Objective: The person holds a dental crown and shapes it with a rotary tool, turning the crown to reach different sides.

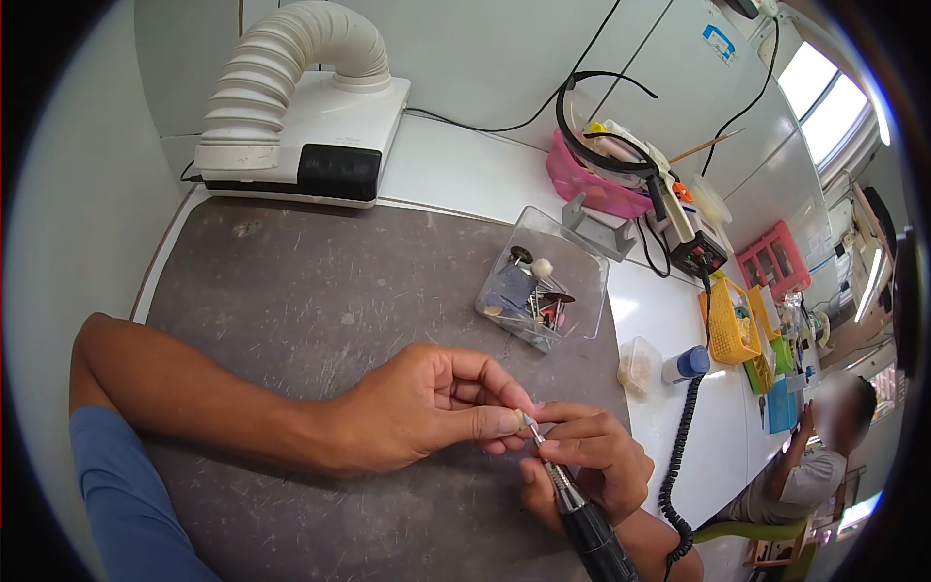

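My left hand (412, 412) is closed, with thumb and fingertips pinching a small pale piece (521, 416) that is mostly hidden and too small to name. My right hand (606, 461) wraps round a rotary handpiece (593, 535) with a black body and a metal nose, held like a pen. The handpiece's tip points up and left and meets the small piece, or comes very close to it. Both hands are close together above the dark work mat (291, 281). Beyond them stands a clear plastic box (579, 315) with several mounted burs and polishing wheels.
A white extractor unit (335, 112) with a ribbed hose (262, 73) stands at the back left. A pink basket (592, 189) carries a head-worn visor (601, 150). On the right are a coiled cable (671, 485), a blue-capped jar (684, 365), a yellow basket (729, 325) and a seated person (810, 475).
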`<state>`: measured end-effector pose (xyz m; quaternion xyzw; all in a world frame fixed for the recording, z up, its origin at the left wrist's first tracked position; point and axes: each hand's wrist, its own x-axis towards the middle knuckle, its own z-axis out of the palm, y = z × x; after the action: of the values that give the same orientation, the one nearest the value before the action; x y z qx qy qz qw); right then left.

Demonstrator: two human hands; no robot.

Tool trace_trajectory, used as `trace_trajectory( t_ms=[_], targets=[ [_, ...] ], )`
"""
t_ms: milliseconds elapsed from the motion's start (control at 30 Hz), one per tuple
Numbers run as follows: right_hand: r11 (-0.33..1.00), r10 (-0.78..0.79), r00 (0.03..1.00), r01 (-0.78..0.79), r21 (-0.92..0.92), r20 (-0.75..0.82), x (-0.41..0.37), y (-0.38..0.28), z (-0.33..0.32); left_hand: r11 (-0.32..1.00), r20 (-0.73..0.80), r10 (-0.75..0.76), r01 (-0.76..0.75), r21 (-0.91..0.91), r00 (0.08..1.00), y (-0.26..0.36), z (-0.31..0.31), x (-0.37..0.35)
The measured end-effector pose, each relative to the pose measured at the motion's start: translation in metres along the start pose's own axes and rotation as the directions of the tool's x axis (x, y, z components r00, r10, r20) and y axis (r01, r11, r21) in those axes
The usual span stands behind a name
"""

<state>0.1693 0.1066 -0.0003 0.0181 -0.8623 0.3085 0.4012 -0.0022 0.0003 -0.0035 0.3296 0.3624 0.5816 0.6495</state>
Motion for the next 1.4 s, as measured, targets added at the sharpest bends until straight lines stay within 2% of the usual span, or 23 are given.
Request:
trace_trajectory(
  t_ms=[967,1400],
  targets=[
    [1.000,-0.001,1.000,0.001,-0.015,-0.007,-0.0011,0.0005,0.0003,0.998,-0.025,0.054,-0.054,-0.013,0.998,-0.0021,0.0012,0.0000],
    [1.000,-0.004,1.000,0.004,0.003,-0.026,-0.0006,0.0009,0.0006,1.000,-0.020,0.025,-0.025,0.019,0.999,-0.0007,0.0000,0.0001]
  ],
)
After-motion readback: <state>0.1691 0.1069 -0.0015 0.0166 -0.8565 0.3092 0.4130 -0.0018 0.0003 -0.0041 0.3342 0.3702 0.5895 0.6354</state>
